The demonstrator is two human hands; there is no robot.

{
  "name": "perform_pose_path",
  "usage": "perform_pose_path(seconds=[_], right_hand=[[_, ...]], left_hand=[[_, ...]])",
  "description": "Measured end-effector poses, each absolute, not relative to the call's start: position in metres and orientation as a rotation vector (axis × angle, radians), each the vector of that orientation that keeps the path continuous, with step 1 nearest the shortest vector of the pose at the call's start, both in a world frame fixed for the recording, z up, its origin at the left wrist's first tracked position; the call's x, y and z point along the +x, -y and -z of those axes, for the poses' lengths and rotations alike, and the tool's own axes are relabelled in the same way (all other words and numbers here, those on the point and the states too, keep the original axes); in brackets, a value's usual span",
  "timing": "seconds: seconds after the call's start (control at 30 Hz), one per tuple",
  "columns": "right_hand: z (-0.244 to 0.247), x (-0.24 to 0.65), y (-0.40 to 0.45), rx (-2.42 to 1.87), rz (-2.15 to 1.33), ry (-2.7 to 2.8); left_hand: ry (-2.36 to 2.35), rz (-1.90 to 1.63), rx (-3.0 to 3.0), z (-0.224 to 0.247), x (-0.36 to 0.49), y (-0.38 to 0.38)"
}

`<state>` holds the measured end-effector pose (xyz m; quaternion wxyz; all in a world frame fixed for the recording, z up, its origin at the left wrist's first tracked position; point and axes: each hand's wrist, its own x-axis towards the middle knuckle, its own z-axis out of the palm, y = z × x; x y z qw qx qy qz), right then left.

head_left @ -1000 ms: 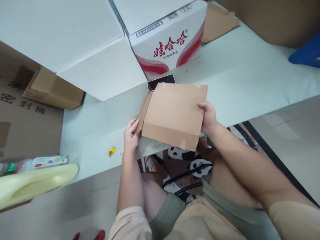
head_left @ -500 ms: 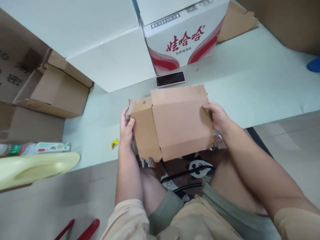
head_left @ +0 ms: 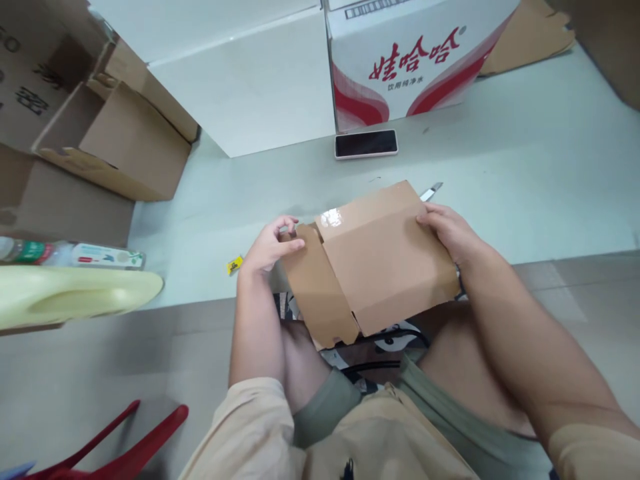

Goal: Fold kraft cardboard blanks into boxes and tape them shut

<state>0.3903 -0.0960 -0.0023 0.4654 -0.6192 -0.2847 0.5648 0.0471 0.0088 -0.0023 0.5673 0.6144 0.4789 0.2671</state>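
Observation:
A brown cardboard box (head_left: pixel 387 260), flattened and with folded flaps, lies tilted between my hands above my lap at the table's near edge. My left hand (head_left: pixel 273 245) pinches its left flap near the upper corner, thumb on top. At the upper right edge, my right hand (head_left: pixel 450 230) grips the cardboard with the thumb on its face and the other fingers hidden beneath. A shiny piece of clear tape (head_left: pixel 332 218) shows on the upper flap. Just past the right hand, a utility knife (head_left: pixel 431 192) lies on the table, partly covered by the cardboard.
A phone (head_left: pixel 367 144) lies before a white carton with red print (head_left: pixel 405 80). White boxes (head_left: pixel 250 93) stand beside it; brown cartons (head_left: pixel 135 140) are at left. A yellow packet (head_left: pixel 235 265), a bottle (head_left: pixel 30 251) and a pale yellow plastic piece (head_left: pixel 75 290) lie nearer.
The cardboard has turned clockwise and its left end has dropped toward my lap. My left hand has shifted right along the flap. The utility knife and tape have come into sight.

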Motion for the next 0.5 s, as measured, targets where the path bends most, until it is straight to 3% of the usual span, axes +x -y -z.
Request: perform_pose_path(seconds=[0.13,0.27,0.5], right_hand=[[0.003,0.388,0.092,-1.484,-1.274,0.712],[0.008,0.387,0.09,-1.442,-1.17,0.68],[0.007,0.387,0.112,-1.446,-1.43,0.776]], left_hand=[[-1.207,-0.982,1.09,0.004,0.054,-0.009],[-1.126,-0.844,0.974,0.005,0.058,-0.008],[-1.054,-0.96,1.086,0.008,0.06,-0.007]])
